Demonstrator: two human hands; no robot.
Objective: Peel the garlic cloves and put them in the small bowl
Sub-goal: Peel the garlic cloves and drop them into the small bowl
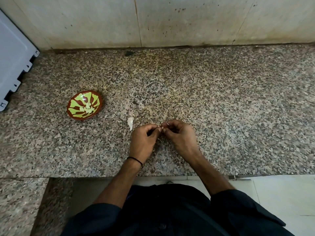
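Observation:
My left hand (143, 140) and my right hand (179, 135) meet fingertip to fingertip over the granite counter, pinching a small garlic clove (159, 128) that is mostly hidden between them. A small brown bowl (75, 114) with a green leaf pattern sits to the left and holds several pale peeled cloves (87, 107). One white garlic piece (130, 122) lies on the counter just left of my left hand; whether it is a clove or skin is unclear.
The speckled granite counter (221, 99) runs back to a stained stone wall (170, 23). A grey plastic lid or crate (12, 62) leans at the far left. The counter's front edge (170, 176) is just below my wrists.

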